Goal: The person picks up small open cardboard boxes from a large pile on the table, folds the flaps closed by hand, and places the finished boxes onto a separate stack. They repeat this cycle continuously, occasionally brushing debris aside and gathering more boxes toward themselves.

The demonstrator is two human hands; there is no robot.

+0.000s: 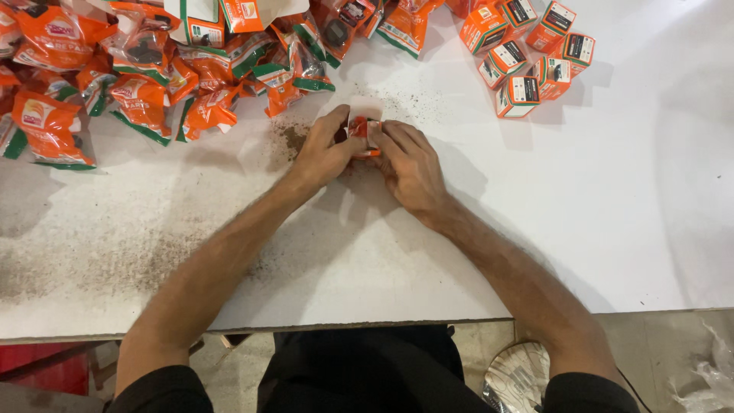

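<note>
Working a small orange carton (pixel 362 128) between both hands, that's what I'm seeing near the middle of the white table (pixel 627 199), towards its far side. Its white flap stands up and open, so I'd judge this box isn't closed yet. The left hand (pixel 325 153) pinches the carton's left side, fingers curled around it, thumb up by the flap. The right hand (pixel 409 164) grips the right side, fingers bent in over the top edge; both are clamped on the same box, knuckles almost meeting. Forearms run in from the near table edge, angled towards each other, wrists low to the surface. Out to the far right, a cluster of finished orange boxes (pixel 527 53) sits closed, so some look done. To the far left, a big heap of orange plastic packets (pixel 138 69) lies unboxed, so I'd say plenty is left. Dark dusty grit (pixel 287 138) speckles the table near the left hand.
</note>
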